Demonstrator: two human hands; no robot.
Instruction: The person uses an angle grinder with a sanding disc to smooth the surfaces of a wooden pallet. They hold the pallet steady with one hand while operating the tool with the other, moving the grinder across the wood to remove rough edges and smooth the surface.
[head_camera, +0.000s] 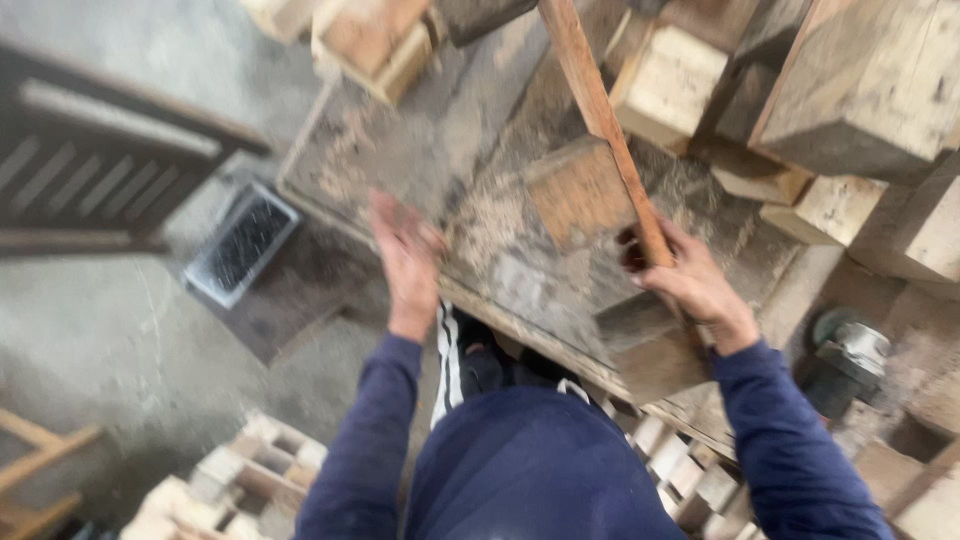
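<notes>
Although the frame is blurred, the right hand (695, 288) is plainly closed around the lower end of a narrow wooden slat (603, 120), held over the sawdust-strewn workbench (420, 150). The slat looks stiff, light and rough-sawn, so splinters seem likelier than slipping; 1 hand near its end appears enough. Its long axis runs from the fist up and slightly left, away from the person. The left hand (405, 255) is open, flat, holding nothing. Chunky timber offcuts (860, 80) lie beyond.

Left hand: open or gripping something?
Open. The left hand is spread flat, palm toward the dusty bench, with nothing in it. The right hand grips a wood strip.
</notes>
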